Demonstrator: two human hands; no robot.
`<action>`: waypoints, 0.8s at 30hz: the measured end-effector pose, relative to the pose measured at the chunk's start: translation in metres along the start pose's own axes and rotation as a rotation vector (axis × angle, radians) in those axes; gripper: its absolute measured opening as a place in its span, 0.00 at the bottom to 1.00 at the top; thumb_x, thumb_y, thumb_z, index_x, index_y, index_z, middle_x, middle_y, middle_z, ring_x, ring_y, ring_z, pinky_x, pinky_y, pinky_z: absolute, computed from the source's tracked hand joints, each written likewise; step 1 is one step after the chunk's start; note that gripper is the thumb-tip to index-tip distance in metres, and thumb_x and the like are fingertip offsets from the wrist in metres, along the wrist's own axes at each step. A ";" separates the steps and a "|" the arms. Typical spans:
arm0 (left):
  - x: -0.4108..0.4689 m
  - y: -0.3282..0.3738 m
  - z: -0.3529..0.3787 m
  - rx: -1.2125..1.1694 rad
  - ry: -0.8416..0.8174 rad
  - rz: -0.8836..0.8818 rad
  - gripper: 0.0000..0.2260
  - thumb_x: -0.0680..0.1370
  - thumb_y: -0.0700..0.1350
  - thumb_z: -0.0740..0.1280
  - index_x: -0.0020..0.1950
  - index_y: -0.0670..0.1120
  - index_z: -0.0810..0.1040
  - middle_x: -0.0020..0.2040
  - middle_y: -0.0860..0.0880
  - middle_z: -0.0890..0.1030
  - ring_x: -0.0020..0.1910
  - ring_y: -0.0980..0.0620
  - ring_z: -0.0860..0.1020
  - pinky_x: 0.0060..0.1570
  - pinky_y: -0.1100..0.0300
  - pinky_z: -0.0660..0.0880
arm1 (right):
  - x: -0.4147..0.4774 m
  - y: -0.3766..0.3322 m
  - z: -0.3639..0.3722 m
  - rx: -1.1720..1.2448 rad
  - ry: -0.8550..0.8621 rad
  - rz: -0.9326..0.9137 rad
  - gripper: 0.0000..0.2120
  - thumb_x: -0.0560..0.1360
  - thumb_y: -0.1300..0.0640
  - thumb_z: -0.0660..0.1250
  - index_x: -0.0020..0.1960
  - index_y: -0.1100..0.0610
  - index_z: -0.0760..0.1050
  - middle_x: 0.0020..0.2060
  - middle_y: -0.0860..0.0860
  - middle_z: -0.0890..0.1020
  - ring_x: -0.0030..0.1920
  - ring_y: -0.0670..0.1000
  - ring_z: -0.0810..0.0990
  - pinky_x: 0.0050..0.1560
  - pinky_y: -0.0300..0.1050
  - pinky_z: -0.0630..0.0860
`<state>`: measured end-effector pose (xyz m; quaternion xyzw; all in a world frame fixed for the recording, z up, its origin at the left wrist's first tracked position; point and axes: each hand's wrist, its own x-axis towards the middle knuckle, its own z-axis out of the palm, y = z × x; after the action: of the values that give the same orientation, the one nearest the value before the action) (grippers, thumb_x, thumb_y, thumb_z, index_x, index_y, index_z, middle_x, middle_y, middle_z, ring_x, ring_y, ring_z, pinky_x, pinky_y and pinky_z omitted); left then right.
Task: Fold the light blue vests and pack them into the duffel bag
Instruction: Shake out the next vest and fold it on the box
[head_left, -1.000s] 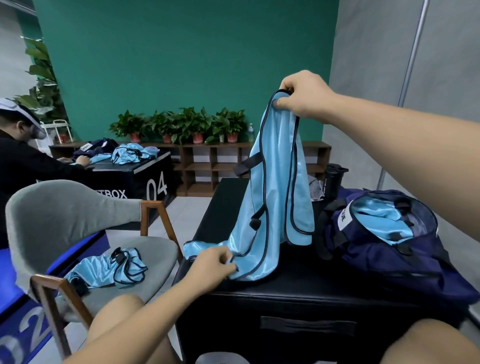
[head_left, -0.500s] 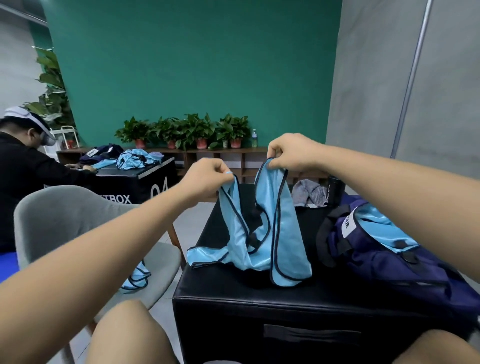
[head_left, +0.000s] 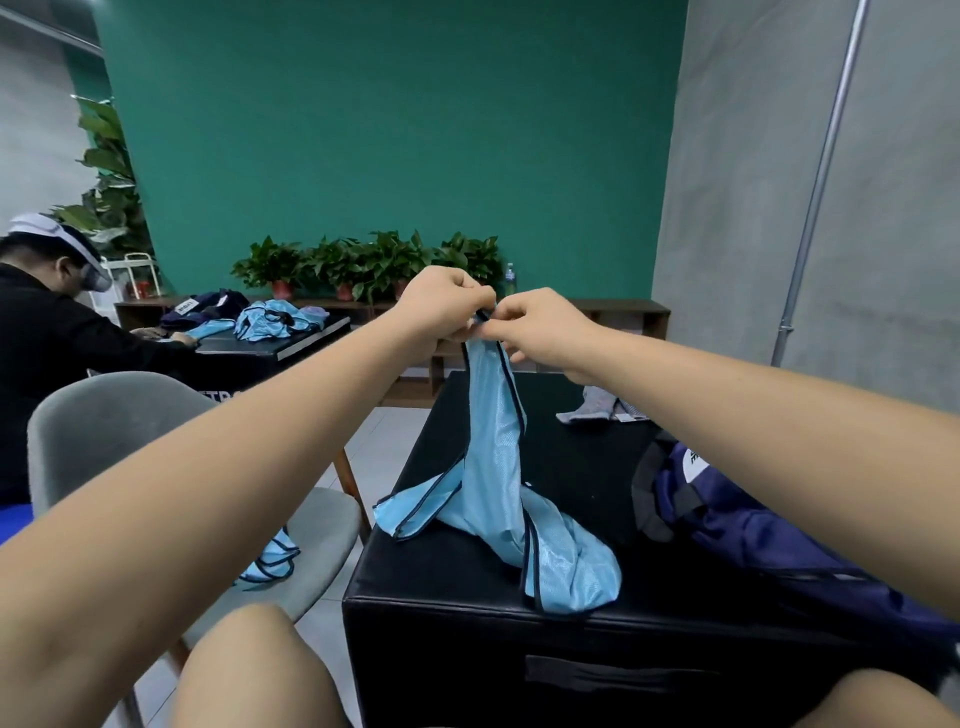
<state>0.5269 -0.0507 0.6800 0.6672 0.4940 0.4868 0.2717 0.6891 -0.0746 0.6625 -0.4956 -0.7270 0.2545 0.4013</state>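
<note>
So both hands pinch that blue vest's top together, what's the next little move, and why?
Probably lay the vest flat on the black box: the left hand and right hand hold its top edges together, but its lower part lies bunched there, not yet folded.

Head-worn view, forward and downward

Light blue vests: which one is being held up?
The vest over the black box, top pinched by left hand and right hand; the chair vest and far pile lie loose.

Left hand (head_left: 441, 312), right hand (head_left: 548, 330): pinched fingers (head_left: 511, 314)
</note>
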 end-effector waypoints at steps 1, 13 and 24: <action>-0.001 0.000 0.000 -0.058 -0.011 -0.001 0.07 0.76 0.43 0.73 0.47 0.38 0.84 0.40 0.46 0.82 0.37 0.48 0.81 0.39 0.56 0.81 | 0.002 0.001 -0.001 0.021 0.015 0.004 0.13 0.77 0.48 0.78 0.40 0.56 0.81 0.36 0.50 0.76 0.38 0.49 0.75 0.44 0.50 0.84; -0.049 -0.148 0.009 0.008 -0.139 -0.174 0.10 0.79 0.48 0.75 0.54 0.42 0.83 0.47 0.46 0.87 0.43 0.53 0.80 0.43 0.58 0.74 | 0.019 0.006 -0.045 0.246 0.129 0.100 0.06 0.79 0.58 0.70 0.43 0.56 0.80 0.31 0.47 0.81 0.31 0.48 0.80 0.37 0.43 0.77; -0.134 -0.304 0.028 0.563 -0.231 -0.061 0.12 0.72 0.53 0.79 0.47 0.55 0.77 0.49 0.57 0.78 0.48 0.60 0.78 0.47 0.69 0.71 | 0.025 0.012 -0.058 0.279 0.157 0.112 0.03 0.78 0.57 0.72 0.47 0.56 0.79 0.38 0.53 0.80 0.36 0.50 0.81 0.39 0.45 0.79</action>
<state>0.4275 -0.0605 0.3621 0.7519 0.5953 0.2433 0.1448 0.7397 -0.0485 0.6933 -0.4932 -0.6223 0.3355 0.5069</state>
